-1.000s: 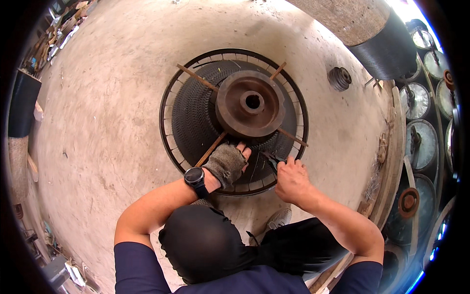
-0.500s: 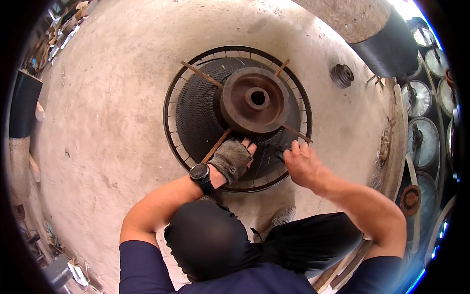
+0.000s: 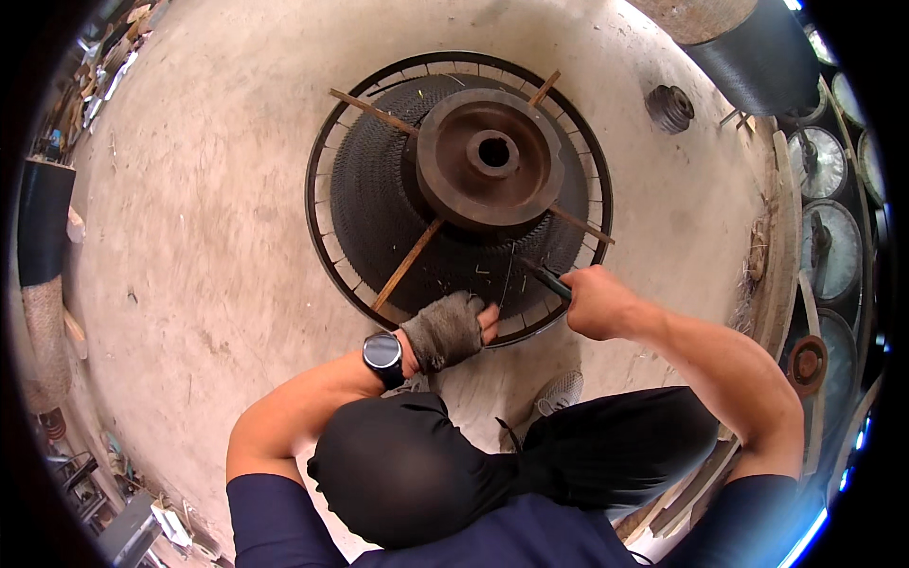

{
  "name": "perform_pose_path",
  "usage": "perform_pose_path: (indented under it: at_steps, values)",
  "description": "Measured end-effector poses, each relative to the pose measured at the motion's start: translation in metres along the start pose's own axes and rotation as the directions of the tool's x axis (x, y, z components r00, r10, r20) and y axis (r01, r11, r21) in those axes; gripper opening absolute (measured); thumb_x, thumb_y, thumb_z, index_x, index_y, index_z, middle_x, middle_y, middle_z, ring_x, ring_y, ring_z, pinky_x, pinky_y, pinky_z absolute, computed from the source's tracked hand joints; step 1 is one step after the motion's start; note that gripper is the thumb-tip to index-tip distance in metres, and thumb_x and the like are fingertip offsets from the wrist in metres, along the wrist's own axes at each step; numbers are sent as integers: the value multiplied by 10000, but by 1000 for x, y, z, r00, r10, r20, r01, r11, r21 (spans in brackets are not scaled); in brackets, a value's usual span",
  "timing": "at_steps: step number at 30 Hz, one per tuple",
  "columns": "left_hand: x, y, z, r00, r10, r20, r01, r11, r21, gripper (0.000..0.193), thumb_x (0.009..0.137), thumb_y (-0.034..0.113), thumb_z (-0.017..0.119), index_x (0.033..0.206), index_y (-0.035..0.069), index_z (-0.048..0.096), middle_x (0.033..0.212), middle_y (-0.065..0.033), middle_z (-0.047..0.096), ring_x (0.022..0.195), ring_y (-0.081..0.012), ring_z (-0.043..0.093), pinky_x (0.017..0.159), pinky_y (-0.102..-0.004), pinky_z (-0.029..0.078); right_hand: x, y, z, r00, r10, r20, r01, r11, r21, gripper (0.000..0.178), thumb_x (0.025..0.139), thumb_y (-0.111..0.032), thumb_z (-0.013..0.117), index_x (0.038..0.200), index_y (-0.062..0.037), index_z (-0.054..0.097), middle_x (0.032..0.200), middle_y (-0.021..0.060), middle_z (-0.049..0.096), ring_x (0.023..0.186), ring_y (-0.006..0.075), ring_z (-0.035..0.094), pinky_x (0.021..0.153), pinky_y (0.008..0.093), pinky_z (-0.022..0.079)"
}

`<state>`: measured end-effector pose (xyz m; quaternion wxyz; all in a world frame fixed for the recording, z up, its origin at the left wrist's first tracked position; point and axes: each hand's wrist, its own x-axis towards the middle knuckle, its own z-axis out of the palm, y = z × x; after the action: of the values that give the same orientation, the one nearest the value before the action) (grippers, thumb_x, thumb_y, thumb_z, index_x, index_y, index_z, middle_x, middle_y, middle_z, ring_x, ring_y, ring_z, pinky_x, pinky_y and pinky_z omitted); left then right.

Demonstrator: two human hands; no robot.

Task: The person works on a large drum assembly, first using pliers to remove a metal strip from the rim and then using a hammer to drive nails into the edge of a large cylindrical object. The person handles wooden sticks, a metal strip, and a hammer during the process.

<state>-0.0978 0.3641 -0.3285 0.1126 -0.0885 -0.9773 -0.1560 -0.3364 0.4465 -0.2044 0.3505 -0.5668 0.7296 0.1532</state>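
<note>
A rusty brown metal wheel [image 3: 544, 170] with a bored hub sits on top of a dark, ridged round body [image 3: 365, 199]. A black outer ring [image 3: 311, 180] surrounds that body, with short thin spokes across the gap. My left hand [image 3: 445, 331], in a grey fingerless glove, is at the near edge of the ring, fingers pinched on a thin wire [image 3: 507, 275] that runs up over the ridged surface. To its right, my right hand [image 3: 601, 301] is bare and closed round a dark-handled hand tool [image 3: 547, 279], whose narrow head points at the ridged surface near the wire.
Several flat brown bars [image 3: 407, 265] stick out from under the wheel across the ring. A small ribbed metal part [image 3: 670, 109] lies on the concrete floor to the right. A large dark drum [image 3: 748, 71] stands at the far right, near several round glassy discs [image 3: 833, 251].
My left hand has drawn back toward me from beside the wheel to the ring's near edge. My right hand has shifted slightly right, and the tool now shows more fully.
</note>
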Motion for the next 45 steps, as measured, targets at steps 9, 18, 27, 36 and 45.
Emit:
perform_pose_path:
  at_steps: [9,18,27,36,45]
  values:
    - [-28,13,64,984,178,18,-179,969,171,240,772,174,632,983,63,604,1260,-161,584,1129,-314,585,967,-453,501,-33,29,15,993,8,-117,-19,995,-98,242,750,-31,601,985,-39,654,1035,206,561,973,389,592,864,467,490]
    - [-32,8,94,988,152,10,-149,953,263,376,848,134,630,1205,29,576,1263,-173,580,1189,-320,544,1007,-432,478,-11,20,66,880,-183,-438,159,983,-91,286,723,-15,614,1008,6,620,1110,224,536,1101,395,512,1002,468,399]
    - [-16,8,89,984,15,-177,-6,999,50,366,810,60,694,1161,-27,645,1087,-160,647,1000,-317,623,844,-371,554,-6,-13,74,965,-43,-260,22,996,-81,413,650,-144,760,1010,10,627,1078,218,542,1015,371,564,926,456,506]
    - [-23,1,112,984,-178,-18,142,839,-526,449,745,61,670,1189,54,604,1033,-59,609,929,-259,615,794,-329,529,-53,26,51,962,-240,-127,217,961,-170,362,662,-113,756,973,-1,609,1045,175,565,945,328,620,779,415,564]
    - [18,19,72,982,188,22,-188,982,29,362,809,119,596,1165,71,560,972,-37,546,780,-213,607,691,-345,522,-99,47,72,947,-247,204,293,926,-240,222,700,-135,722,884,-39,643,989,135,567,934,301,623,766,405,558]
